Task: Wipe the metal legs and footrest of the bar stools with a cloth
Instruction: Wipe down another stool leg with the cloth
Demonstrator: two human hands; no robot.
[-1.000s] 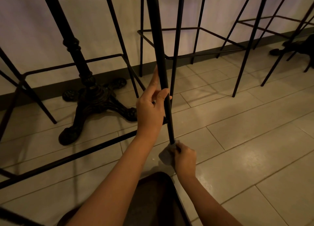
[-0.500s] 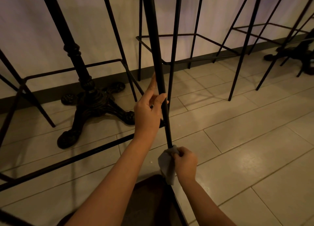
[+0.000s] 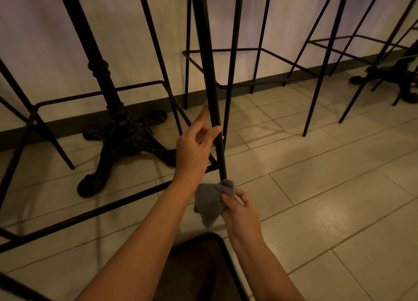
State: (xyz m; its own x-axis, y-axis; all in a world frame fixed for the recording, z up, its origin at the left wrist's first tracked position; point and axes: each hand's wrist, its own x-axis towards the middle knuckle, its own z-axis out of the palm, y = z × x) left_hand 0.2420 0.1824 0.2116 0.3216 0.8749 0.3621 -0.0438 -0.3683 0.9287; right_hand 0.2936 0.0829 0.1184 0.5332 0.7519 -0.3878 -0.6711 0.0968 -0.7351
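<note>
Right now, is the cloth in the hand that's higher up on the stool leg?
No, the grey cloth is pinched in the right hand at the bottom of the stool leg, while the left hand holds the leg higher up.

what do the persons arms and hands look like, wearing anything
Both forearms are bare up to the bottom edge of the view, with no sleeves showing. The left hand and right hand have no gloves, and no rings, watch or bracelet can be seen at the fingers or wrists. Nails look short and plain, though the dim light makes fine detail hard to tell.
</note>
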